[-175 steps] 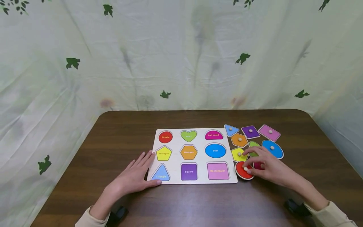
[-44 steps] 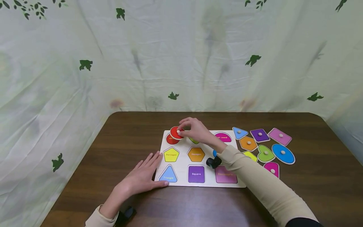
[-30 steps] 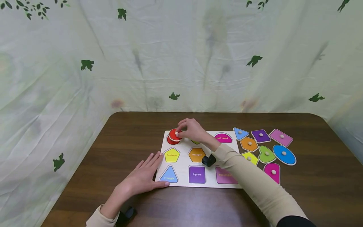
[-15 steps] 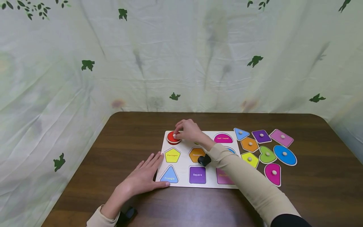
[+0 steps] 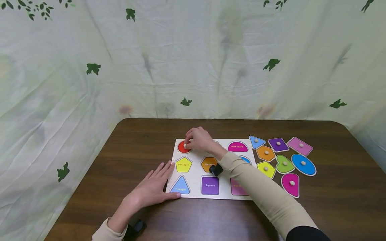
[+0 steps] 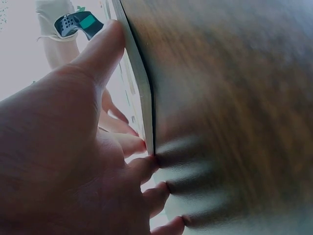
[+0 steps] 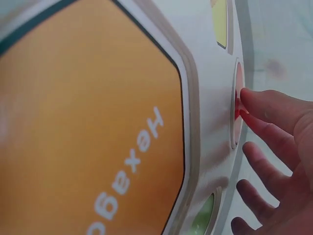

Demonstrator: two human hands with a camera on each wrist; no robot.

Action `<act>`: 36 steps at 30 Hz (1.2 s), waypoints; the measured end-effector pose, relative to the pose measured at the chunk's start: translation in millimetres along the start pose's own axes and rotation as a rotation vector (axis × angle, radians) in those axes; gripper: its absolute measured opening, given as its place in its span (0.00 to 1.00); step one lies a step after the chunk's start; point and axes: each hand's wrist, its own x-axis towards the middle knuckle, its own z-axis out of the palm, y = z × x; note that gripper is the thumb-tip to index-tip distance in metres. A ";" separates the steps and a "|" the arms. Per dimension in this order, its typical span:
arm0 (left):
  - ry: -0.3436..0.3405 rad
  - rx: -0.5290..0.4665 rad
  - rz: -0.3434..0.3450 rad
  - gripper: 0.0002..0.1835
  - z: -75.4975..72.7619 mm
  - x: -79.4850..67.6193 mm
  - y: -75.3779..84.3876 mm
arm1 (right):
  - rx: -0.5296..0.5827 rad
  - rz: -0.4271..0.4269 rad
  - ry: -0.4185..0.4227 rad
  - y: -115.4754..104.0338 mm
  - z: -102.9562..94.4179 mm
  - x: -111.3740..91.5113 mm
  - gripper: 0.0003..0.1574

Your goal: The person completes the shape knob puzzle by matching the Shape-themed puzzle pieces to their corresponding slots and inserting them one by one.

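Note:
A white shape-puzzle board (image 5: 195,184) with labelled, coloured recesses lies on the table. At its far left corner, the red circle piece (image 5: 182,147) sits over the round recess and looks level with the board in the right wrist view. My right hand (image 5: 199,140) pinches the piece's small white knob between thumb and index finger; its other fingers (image 7: 261,161) stand apart from the board. The heart recess is mostly behind that hand. My left hand (image 5: 147,188) rests along the board's left edge with fingers spread, its thumb on the near left corner.
Right of the board lie several loose knobbed pieces: a blue triangle (image 5: 254,144), purple square (image 5: 274,147), pink rectangle (image 5: 297,149), orange hexagon (image 5: 262,155), yellow pentagon (image 5: 262,167), green heart (image 5: 281,168), blue oval (image 5: 298,160) and magenta half round (image 5: 287,190). The right sleeve (image 5: 265,190) crosses the board.
My right hand picked the red circle from among the loose pieces, carried it left over the board and lowered it onto the round recess. My left hand stays on the board's edge.

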 end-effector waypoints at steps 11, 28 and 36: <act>0.007 0.006 0.011 0.60 0.3 1.2 -2.5 | -0.040 -0.010 -0.021 1.0 -3.5 -3.8 0.10; 0.007 0.000 0.012 0.60 -0.7 0.1 -1.6 | 0.041 -0.043 -0.014 6.3 -22.6 -16.3 0.15; 0.010 0.005 0.014 0.60 0.2 0.8 -0.8 | 0.052 -0.081 0.005 10.8 -37.6 -30.9 0.13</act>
